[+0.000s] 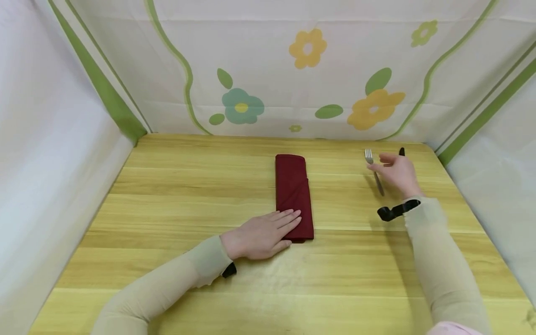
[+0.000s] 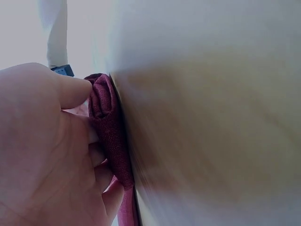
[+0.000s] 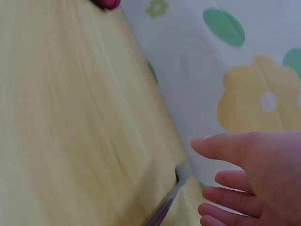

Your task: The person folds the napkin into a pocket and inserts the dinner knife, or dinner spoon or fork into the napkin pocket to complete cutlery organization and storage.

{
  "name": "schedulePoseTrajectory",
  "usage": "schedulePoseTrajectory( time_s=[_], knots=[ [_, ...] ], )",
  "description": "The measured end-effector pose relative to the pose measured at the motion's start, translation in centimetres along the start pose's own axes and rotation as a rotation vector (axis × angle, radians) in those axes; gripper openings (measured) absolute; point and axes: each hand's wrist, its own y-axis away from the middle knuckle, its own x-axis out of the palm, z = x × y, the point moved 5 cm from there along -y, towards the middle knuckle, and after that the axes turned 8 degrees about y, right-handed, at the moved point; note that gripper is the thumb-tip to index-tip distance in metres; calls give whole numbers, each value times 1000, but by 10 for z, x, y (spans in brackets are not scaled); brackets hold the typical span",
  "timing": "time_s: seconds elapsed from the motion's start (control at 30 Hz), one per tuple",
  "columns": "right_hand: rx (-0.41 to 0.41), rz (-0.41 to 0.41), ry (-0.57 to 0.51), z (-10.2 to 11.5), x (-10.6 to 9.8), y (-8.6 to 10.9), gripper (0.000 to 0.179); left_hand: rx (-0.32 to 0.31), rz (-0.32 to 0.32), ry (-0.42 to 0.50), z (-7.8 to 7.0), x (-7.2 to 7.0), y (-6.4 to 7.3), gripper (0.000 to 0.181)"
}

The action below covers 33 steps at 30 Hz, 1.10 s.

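A dark red folded cloth napkin (image 1: pixel 291 186) lies lengthwise on the wooden table in the head view. My left hand (image 1: pixel 264 232) rests flat on its near end, fingers extended over the cloth and thumb along the lower edge. In the left wrist view the rolled layers of the napkin (image 2: pixel 107 125) show beside the fingers. At the far right, a metal fork (image 1: pixel 378 181) points its tines toward the back wall. Just right of it hovers my right hand (image 1: pixel 398 173), thumb and fingers apart, nothing between them in the right wrist view. Behind that hand, a dark-tipped utensil (image 1: pixel 402 151) is mostly hidden.
The wooden table (image 1: pixel 167 195) ends at a white curtain (image 1: pixel 272 56) with printed flowers at the back. White fabric walls with green bands rise on both sides. A black strap (image 1: pixel 393 211) sticks out from the right wrist.
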Motion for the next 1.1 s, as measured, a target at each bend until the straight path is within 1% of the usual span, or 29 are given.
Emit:
schedulePoseTrajectory(
  time_s=[0.13,0.23,0.4,0.57,0.7,0.8,0.9,1.0,1.1],
  knots=[
    [37,4,55,-19,2,-3,71,-16,-4,37,-1,0,1,68],
    [54,-2,81,-26,4,-4,65,-13,-2,47,-1,-1,2,68],
    [60,17,90,-24,9,-6,56,-9,-2,50,-2,-2,2,64],
    [99,33,83,-24,11,-12,49,-12,-4,49,-1,-1,2,64],
    [137,51,34,-26,13,-16,42,-13,-4,45,0,0,2,63],
    [148,64,-7,-26,14,-16,41,-10,-8,39,0,0,2,63],
    [155,56,-46,-26,14,-14,39,-7,-11,36,-1,0,2,63],
    [141,43,-85,-23,13,-11,38,-8,-11,40,-1,-1,2,63],
    [124,34,-162,-17,12,-8,40,-13,-10,55,-1,-1,3,64]
  ],
)
